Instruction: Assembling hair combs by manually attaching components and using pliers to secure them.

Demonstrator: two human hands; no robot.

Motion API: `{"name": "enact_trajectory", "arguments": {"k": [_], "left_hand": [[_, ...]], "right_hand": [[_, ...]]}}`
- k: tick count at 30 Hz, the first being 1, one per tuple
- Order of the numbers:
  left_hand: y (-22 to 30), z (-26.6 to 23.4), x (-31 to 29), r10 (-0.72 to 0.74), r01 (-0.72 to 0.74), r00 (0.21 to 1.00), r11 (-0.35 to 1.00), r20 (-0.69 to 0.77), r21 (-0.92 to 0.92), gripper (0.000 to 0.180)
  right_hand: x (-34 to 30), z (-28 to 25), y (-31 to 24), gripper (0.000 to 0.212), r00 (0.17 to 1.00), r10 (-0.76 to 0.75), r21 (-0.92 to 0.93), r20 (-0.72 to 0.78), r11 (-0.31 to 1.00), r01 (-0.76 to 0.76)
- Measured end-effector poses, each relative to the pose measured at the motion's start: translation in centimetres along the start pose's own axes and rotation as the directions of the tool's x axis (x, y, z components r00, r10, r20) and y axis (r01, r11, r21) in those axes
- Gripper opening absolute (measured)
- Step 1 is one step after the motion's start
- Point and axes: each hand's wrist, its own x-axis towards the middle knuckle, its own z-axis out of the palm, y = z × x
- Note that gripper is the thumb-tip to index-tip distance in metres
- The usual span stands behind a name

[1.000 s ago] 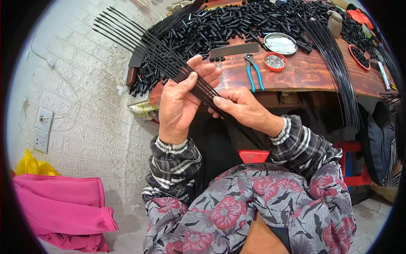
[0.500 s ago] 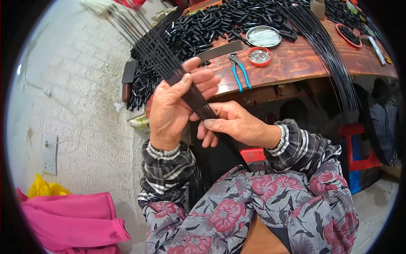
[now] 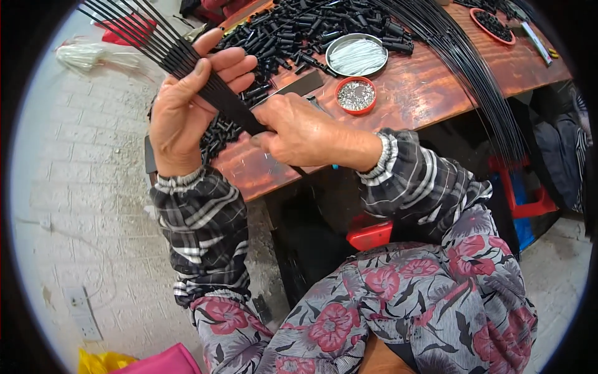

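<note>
A flat, fanned bundle of thin black rods (image 3: 232, 106) slants from the upper left down to the right, over the table's left end. My left hand (image 3: 180, 121) holds it, thumb pressed on top while the fingers stretch out behind it. Lower down, my right hand (image 3: 305, 131) is closed round the bundle, back of the hand up. The lower tip of the rods pokes out below that hand. Pliers with blue handles are mostly covered by my right hand and wrist.
On the wooden table (image 3: 411, 100) lie a heap of black tubular pieces (image 3: 274, 37), a round tin (image 3: 328, 57) of white strips and a red dish (image 3: 357, 113) of silver bits. Long black rods (image 3: 479, 81) droop over the front edge. A red stool (image 3: 369, 237) stands below.
Both hands have moved up and left with the rods, away from my lap and over the table. The right hand has turned back-up and now covers the pliers. The view has shifted too.
</note>
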Motion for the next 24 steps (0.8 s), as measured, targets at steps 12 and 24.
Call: {"name": "enact_trajectory", "arguments": {"k": [12, 24], "left_hand": [[-11.9, 1.7, -6.9, -0.28, 0.259, 0.953, 0.951, -0.114, -0.172, 0.047], [-11.3, -0.5, -11.6, -0.062, 0.016, 0.927, 0.992, -0.37, -0.127, 0.048]], "right_hand": [[-11.7, 4.4, 2.9, 0.015, 0.922, 0.316, 0.087, 0.223, 0.936, -0.341], [-14.2, 6.6, 7.8, 0.02, 0.927, 0.326, -0.066, 0.183, 0.945, -0.32]]}}
